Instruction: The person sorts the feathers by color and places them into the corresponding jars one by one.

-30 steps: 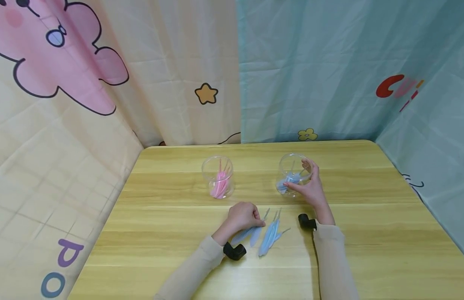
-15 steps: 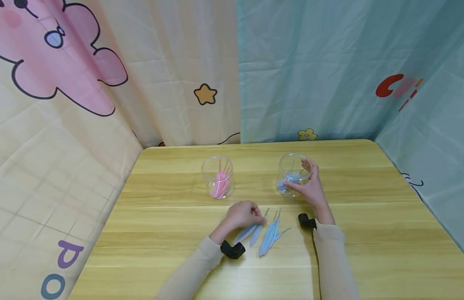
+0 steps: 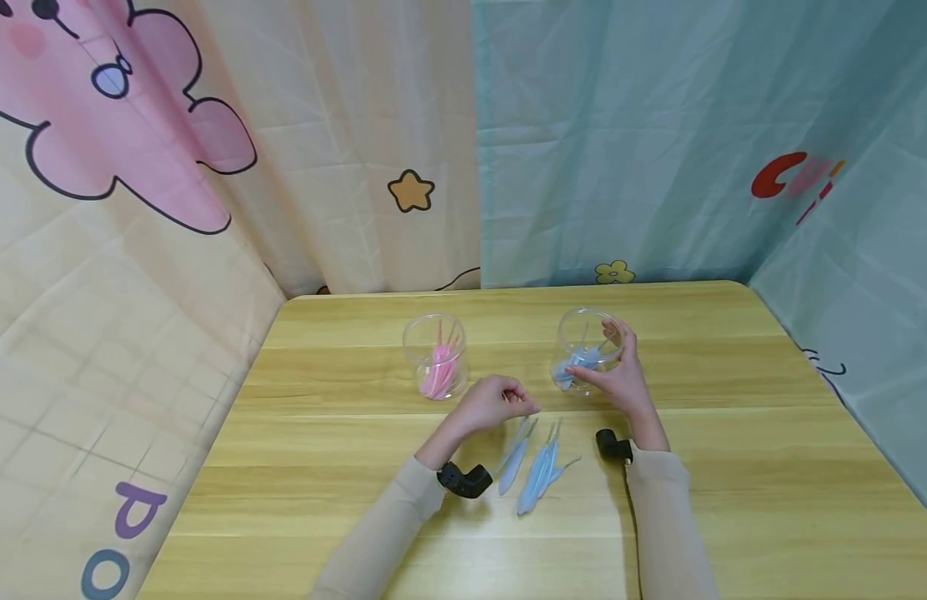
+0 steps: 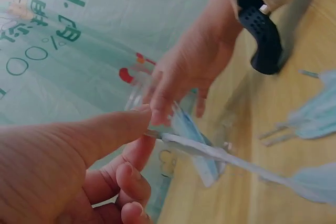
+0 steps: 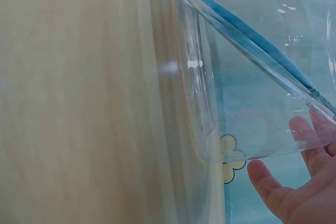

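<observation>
The left hand [image 3: 497, 404] has its grip pinched, thumb against finger, on the quill end of a held blue feather [image 4: 231, 158]. This feather is nearer the person than the left cup [image 3: 411, 337] and the right cup [image 3: 565, 333]. Its quill points up and away from the person; its long axis slopes down and back toward the person, vane at the lower end. Whether the lower tip touches the table [image 3: 343, 450] I cannot tell. The right hand [image 3: 623, 379] has its grip wrapped about the side of the right cup, thumb on the near side, fingers on the far side. That cup is clear, stands upright and contains leaning blue feathers [image 3: 576, 367], quills up toward the rim. The left cup, also clear and upright, contains pink feathers [image 3: 438, 372], quills likewise up. Loose blue feathers [image 3: 537, 477] lie on the table just right of the held one, quills mostly pointing away from the person; one at the right of the bunch has its quill angled rightward. Writing noted: on the pale curtain [image 3: 208, 350], a purple letter [image 3: 141, 507], turned askew, p or d, and a blue letter o [image 3: 106, 573]; on the green curtain [image 4: 68, 87], in the left wrist view, green Chinese characters [image 4: 72, 30], of which I make out 拥有 and 的快, with "00%" alongside.
</observation>
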{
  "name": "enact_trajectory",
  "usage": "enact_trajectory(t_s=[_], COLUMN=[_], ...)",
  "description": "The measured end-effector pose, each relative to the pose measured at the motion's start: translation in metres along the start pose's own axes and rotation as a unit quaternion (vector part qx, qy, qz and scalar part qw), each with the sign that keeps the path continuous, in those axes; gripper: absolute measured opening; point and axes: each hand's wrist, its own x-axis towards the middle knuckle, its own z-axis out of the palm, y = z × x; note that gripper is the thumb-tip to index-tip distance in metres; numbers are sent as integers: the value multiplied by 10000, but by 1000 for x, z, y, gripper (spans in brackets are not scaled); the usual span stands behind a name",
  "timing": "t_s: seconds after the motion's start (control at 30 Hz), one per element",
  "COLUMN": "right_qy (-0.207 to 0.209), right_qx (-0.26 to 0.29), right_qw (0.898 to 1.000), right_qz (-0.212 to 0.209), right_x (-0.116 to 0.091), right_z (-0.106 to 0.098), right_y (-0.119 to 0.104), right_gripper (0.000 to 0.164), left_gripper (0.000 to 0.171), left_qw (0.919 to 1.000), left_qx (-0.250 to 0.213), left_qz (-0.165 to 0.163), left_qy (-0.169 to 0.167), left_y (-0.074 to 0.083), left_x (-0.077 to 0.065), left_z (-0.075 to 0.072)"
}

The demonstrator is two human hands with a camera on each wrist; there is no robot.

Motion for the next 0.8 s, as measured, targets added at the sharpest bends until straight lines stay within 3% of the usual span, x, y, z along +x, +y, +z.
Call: enact_trajectory(t_s=[0.27, 0.4, 0.5, 0.6, 0.7, 0.8], right_qy=[-17, -17, -10, -31, -50, -59], right_qx=[48, 84, 96, 163, 132, 57], right_qw=[10000, 10000, 9999, 9999, 9999, 9998], right_qz=[-32, -34, -27, -19, 51, 163], right_x=[1, 2, 2, 1, 0, -1], right_z=[0, -1, -2, -2, -2, -1], right_y=[-1, 0, 0, 0, -1, -2], right_gripper=[105, 105, 104, 102, 102, 103], left_gripper=[16, 18, 21, 23, 24, 23], left_qw=[9966, 9882, 9756, 9570, 9383, 9246], left_qx=[-699, -1368, -1917, -2432, -2792, -2969], left_qz=[352, 453, 647, 920, 1146, 1347], left_qy=[264, 520, 853, 1285, 1689, 1970], left_y=[23, 36, 46, 54, 59, 64], left_x=[13, 24, 34, 45, 55, 64], left_z=[-9, -13, -16, -18, -17, -15])
